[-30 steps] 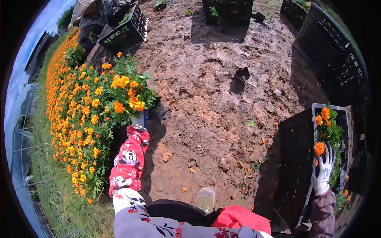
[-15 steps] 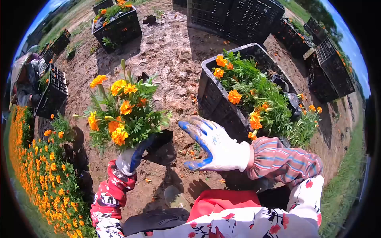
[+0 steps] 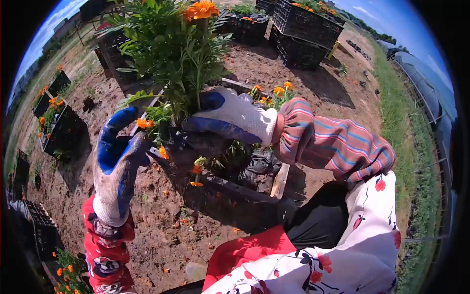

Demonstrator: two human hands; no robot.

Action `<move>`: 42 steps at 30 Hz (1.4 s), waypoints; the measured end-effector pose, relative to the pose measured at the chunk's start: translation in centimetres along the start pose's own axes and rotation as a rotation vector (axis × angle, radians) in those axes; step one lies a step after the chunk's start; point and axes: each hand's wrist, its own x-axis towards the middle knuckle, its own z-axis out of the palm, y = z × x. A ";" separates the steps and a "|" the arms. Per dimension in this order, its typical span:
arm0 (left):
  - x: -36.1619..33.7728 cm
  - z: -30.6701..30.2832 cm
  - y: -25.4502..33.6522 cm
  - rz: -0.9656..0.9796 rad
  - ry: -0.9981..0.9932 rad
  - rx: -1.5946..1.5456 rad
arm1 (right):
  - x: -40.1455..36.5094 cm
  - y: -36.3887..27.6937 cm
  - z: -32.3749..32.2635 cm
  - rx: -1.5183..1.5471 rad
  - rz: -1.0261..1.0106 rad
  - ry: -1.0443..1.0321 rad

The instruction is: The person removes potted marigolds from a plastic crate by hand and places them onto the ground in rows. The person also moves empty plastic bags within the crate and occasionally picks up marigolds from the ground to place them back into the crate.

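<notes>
A marigold plant (image 3: 171, 54) with dense green leaves and an orange bloom (image 3: 201, 10) stands upright in front of me. My right hand (image 3: 235, 115), in a white glove with blue coating, closes around its base just above the dark plastic around its roots (image 3: 208, 142). To the left of that base my left hand (image 3: 117, 161), gloved the same way, has thumb and fingers apart with nothing between them. Beneath both hands is a black crate (image 3: 240, 188) holding more marigolds (image 3: 279, 92) and crumpled black plastic (image 3: 259, 169). The plant and my right hand hide part of the crate.
Stacked black crates (image 3: 306, 29) stand at the back right. Another flower-filled crate (image 3: 61, 125) is on the left. Bare soil (image 3: 161, 225) with fallen petals lies below, with marigolds (image 3: 66, 274) at bottom left. Grass and a plastic-covered tunnel (image 3: 421, 73) run along the right.
The marigold plant has passed from my left hand to my right hand and is now over the crate. My left hand has opened. The view has turned to the right.
</notes>
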 end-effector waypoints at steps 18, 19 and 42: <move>3.4 15.5 -4.4 0.688 -0.544 0.900 | -12.3 15.8 -5.2 -1.308 0.107 -0.078; 2.2 16.3 -4.8 0.670 -0.656 0.979 | -12.1 14.9 -6.1 -1.174 0.062 -0.118; -5.8 1.8 -15.2 0.732 -0.312 0.955 | -6.4 16.1 1.3 -1.031 -0.492 -0.379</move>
